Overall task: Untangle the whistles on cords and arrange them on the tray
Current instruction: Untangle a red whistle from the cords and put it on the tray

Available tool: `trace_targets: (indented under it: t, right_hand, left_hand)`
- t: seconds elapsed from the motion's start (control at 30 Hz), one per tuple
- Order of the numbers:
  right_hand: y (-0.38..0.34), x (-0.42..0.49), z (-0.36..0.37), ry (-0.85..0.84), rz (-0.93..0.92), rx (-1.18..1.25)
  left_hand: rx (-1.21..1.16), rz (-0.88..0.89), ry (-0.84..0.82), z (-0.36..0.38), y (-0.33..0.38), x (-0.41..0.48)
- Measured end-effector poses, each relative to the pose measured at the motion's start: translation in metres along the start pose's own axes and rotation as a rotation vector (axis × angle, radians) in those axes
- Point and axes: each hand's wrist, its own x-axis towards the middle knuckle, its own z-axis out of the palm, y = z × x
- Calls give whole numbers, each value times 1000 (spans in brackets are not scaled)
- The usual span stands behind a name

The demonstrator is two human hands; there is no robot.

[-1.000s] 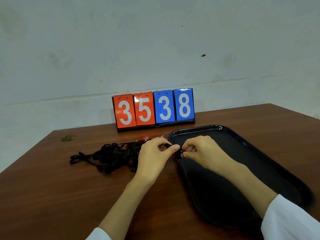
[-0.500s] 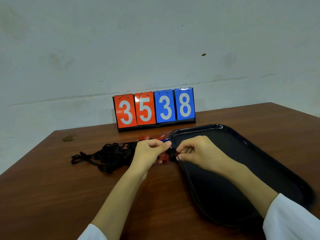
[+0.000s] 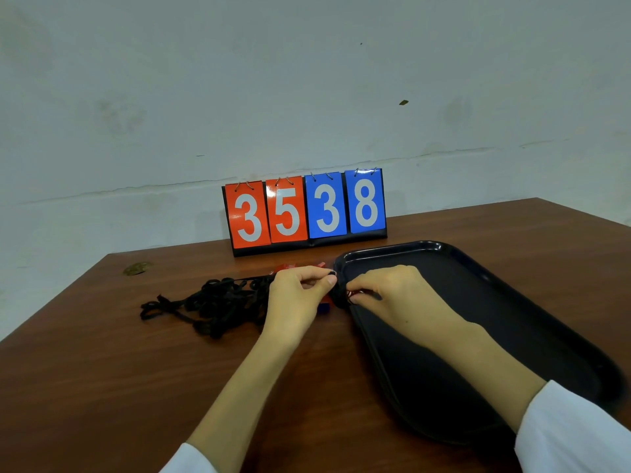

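- The left hand (image 3: 297, 297) is held with its fingers curled, and a small dark bunch of black cord (image 3: 338, 298) is pinched between its thumb and forefinger.
- The right hand (image 3: 386, 291) is curled as well, and the same bunch is gripped from the other side by its fingertips (image 3: 355, 291).
- The bunch is kept between the two hands, which nearly meet, just at the left rim of the tray.
- Below the left thumb, a small red and blue plastic whistle (image 3: 324, 304) is seen beside the bunch. It is partly hidden by the hand, and it cannot be told whether it rests on the table.
- Behind the left knuckles, bits of red plastic whistles (image 3: 286, 267) are seen on the table, mostly covered by the hand.
- To the left of that hand, a loose tangle of flat black cords (image 3: 211, 302) is spread over the brown wooden table (image 3: 102, 387).
- Under the right hand and forearm, a glossy black plastic tray (image 3: 512, 302) with rounded corners is laid on the table.
- Both arms are bare to the white sleeves (image 3: 573, 428) at the lower edge of the view.
- At the far edge of the table, a flip scoreboard (image 3: 307, 213) is stood upright before the pale wall (image 3: 307, 80); a red 3 and 5 and a blue 3 and 8 are shown.
- Near the far left corner of the table, a small brownish mark (image 3: 137, 268) is seen.
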Motion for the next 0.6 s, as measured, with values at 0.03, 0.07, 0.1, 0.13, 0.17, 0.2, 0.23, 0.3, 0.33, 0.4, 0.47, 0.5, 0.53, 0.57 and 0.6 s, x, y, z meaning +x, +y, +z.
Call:
trace_targets:
  t: [0.03, 0.07, 0.1, 0.13, 0.17, 0.2, 0.23, 0.3, 0.33, 0.4, 0.47, 0.5, 0.53, 0.57, 0.6]
  right_hand:
    - [0, 0, 0, 0, -5, -5]
    - [-1, 0, 0, -2, -11, -9]
    - [-2, 0, 0, -4, -17, -11]
    - [-2, 0, -1, -7, -24, -14]
    - [-3, 0, -1, -8, -34, -16]
    - [-3, -1, -1, -9, -43, -19]
    - [-3, -1, -1, -10, -54, -23]
    - [-3, -1, 0, -21, -73, -28]
    - [-4, -2, 0, -36, -80, -30]
    - [-4, -2, 1, -73, -73, -39]
    - [-4, -1, 0, -112, -50, -52]
    - [-4, 0, 1, -133, -41, -57]
    - [-3, 0, 1, -159, -29, -58]
    - [-3, 1, 2, -187, -19, -57]
    - [-5, 2, 2, -216, -13, -61]
  left_hand:
    - [-11, -8, 9, 0, 0, 0]
    - [-17, -14, 12, 0, -1, 0]
    - [-19, -20, 12, 0, -2, 0]
    - [-22, -30, 15, -1, -2, 1]
    - [-24, -42, 24, -1, -1, 1]
    - [-23, -49, 34, -2, -1, 2]
    - [-11, -46, 41, -2, 0, 2]
    - [39, -31, 27, -2, 1, 1]
    - [66, -28, 8, -1, 1, 0]
    - [113, -23, -38, 0, 1, -2]
    - [142, -20, -82, 2, 1, -3]
    - [150, -20, -101, 2, 1, -3]
    - [151, -24, -120, 1, 0, -3]
    - [149, -32, -140, 0, 0, -3]
    - [163, -39, -164, -1, -1, -2]
